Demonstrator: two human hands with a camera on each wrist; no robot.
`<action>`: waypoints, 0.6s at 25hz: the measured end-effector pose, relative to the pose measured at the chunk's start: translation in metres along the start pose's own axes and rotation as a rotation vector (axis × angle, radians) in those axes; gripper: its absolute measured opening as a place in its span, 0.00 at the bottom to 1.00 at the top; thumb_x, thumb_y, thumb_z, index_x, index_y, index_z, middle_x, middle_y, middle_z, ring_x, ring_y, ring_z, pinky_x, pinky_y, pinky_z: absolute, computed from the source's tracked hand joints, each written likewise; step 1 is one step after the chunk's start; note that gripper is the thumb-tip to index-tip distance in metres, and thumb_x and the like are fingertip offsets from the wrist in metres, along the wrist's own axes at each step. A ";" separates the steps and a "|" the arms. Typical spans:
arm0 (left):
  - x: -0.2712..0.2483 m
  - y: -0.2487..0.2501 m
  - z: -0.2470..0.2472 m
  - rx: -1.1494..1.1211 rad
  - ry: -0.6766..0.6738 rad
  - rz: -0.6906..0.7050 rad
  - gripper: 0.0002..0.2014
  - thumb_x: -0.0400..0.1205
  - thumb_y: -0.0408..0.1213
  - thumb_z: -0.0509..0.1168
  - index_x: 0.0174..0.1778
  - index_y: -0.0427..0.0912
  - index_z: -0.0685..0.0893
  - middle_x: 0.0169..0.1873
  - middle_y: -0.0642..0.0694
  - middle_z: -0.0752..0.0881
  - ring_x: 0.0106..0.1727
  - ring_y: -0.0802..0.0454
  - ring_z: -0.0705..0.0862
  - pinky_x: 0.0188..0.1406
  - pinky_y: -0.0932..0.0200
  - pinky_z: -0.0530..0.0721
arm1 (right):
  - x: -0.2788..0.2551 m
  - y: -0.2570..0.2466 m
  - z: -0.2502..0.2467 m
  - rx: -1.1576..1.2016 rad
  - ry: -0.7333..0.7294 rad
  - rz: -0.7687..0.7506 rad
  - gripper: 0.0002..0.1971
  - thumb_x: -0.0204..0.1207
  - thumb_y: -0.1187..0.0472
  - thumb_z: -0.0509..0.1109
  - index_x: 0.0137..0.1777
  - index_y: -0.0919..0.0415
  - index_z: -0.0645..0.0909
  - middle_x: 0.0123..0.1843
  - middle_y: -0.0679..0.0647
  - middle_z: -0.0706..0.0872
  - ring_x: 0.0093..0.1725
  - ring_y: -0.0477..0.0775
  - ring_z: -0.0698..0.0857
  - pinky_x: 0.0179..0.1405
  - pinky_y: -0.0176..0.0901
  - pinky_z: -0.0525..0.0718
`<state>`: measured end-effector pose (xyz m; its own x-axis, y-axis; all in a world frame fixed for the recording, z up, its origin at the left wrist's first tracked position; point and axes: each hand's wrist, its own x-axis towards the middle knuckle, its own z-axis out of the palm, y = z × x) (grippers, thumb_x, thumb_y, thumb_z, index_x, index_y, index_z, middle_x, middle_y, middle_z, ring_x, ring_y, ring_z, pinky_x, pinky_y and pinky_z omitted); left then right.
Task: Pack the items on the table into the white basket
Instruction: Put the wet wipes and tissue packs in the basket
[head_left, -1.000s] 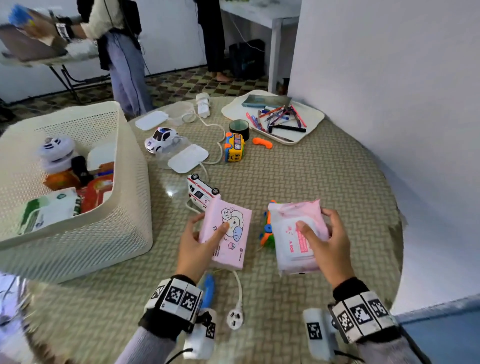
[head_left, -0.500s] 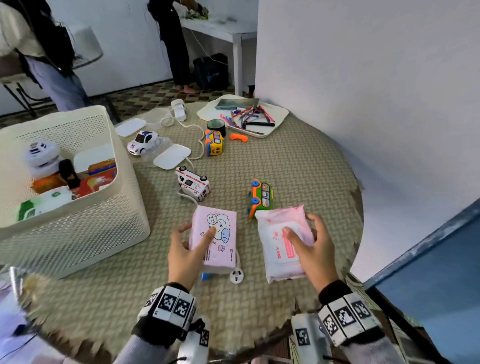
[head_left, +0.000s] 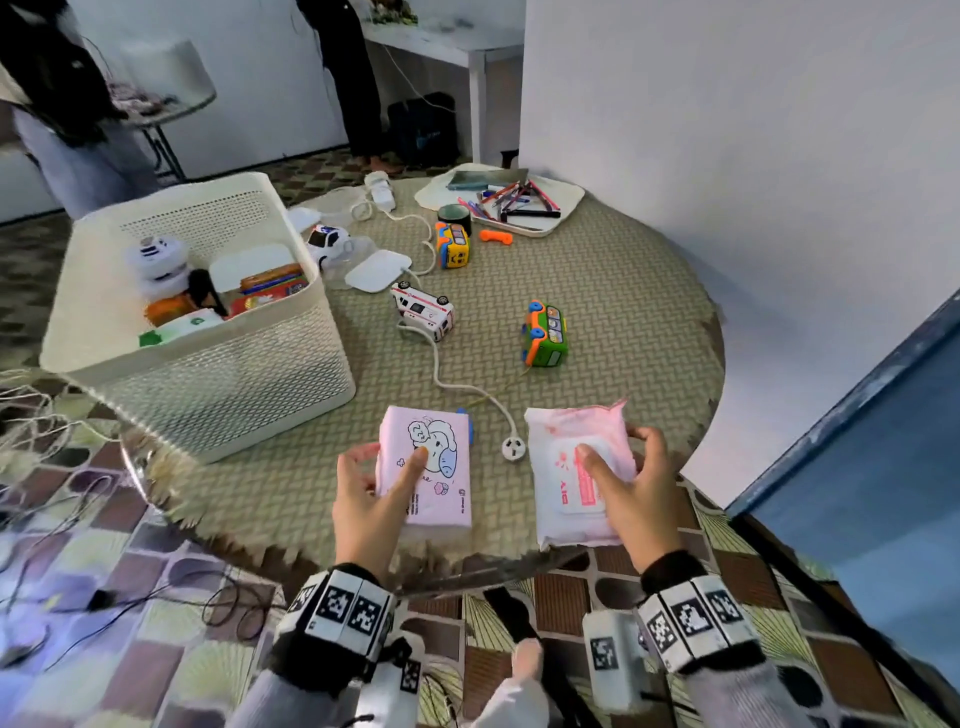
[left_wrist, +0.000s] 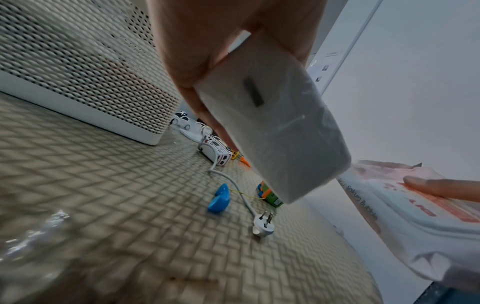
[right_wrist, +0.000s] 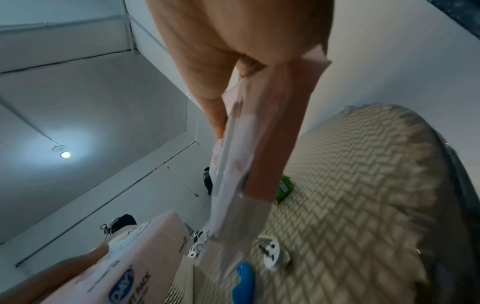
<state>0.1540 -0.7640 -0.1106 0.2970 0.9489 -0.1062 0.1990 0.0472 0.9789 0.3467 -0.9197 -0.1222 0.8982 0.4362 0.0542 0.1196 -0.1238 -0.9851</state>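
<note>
My left hand (head_left: 382, 480) grips a pink tissue pack with a cartoon elephant (head_left: 434, 460), lifted off the table near its front edge; its underside (left_wrist: 272, 127) fills the left wrist view. My right hand (head_left: 621, 480) grips a pink wet-wipes pack (head_left: 571, 467), thumb on its white lid; the pack (right_wrist: 244, 168) shows edge-on in the right wrist view. The white perforated basket (head_left: 218, 384) stands to the left on the table, holding several items. A blue object (left_wrist: 219, 198) and a white plug (head_left: 513, 447) lie on the mat below the packs.
On the woven mat lie a green-orange toy bus (head_left: 544, 333), a white ambulance (head_left: 423, 310), a yellow toy bus (head_left: 452, 245), a white car (head_left: 326, 239), a white cable (head_left: 441, 374) and a tray of pens (head_left: 561, 208). A wall stands right. People stand at the back.
Both hands have lifted their packs and drawn them back toward the table's near edge. The view has pulled back and the green toy bus now lies uncovered.
</note>
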 end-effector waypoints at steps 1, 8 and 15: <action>-0.005 0.000 -0.010 -0.002 0.004 0.001 0.27 0.71 0.52 0.75 0.61 0.47 0.73 0.44 0.44 0.89 0.40 0.53 0.88 0.33 0.62 0.82 | -0.009 -0.001 0.005 0.011 -0.003 0.015 0.22 0.70 0.60 0.79 0.57 0.57 0.70 0.54 0.58 0.84 0.48 0.54 0.86 0.44 0.46 0.86; -0.007 0.012 -0.066 0.013 0.048 0.057 0.28 0.70 0.54 0.75 0.60 0.48 0.74 0.44 0.46 0.88 0.42 0.52 0.88 0.36 0.59 0.85 | -0.046 -0.023 0.049 -0.017 -0.054 0.045 0.23 0.69 0.56 0.79 0.56 0.55 0.69 0.48 0.50 0.82 0.42 0.43 0.83 0.36 0.30 0.80; 0.036 0.036 -0.141 -0.021 0.081 0.132 0.26 0.72 0.51 0.74 0.61 0.48 0.73 0.38 0.49 0.86 0.32 0.59 0.82 0.27 0.70 0.79 | -0.059 -0.060 0.139 0.122 -0.113 0.032 0.22 0.70 0.61 0.79 0.56 0.56 0.68 0.52 0.55 0.82 0.43 0.47 0.85 0.34 0.29 0.82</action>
<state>0.0405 -0.6838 -0.0545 0.2427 0.9694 0.0375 0.1436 -0.0741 0.9869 0.2273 -0.8141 -0.0892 0.8468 0.5317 0.0106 0.0332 -0.0331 -0.9989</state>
